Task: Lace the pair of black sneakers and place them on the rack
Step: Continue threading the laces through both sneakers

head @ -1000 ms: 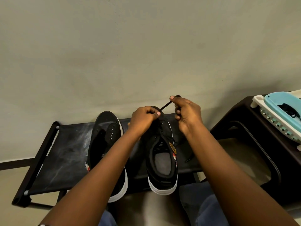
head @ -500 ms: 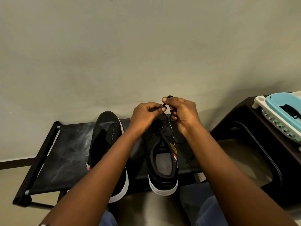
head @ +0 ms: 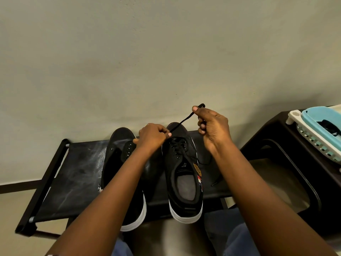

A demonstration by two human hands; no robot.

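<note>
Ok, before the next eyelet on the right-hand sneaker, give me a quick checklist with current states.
1. Right hand pinches the lace near its tip: ok.
2. Left hand steadies the right-hand sneaker at the eyelets: ok.
3. Lace taut between the hands: ok.
4. Which eyelet comes next: cannot tell, hidden by the left hand.
5. Left-hand sneaker laced: not ok, eyelets bare.
6. Both sneakers resting on the rack: ok.

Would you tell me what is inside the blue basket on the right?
Inside the blue basket lies something black, too dark to identify; the picture's edge cuts off the rest.
</note>
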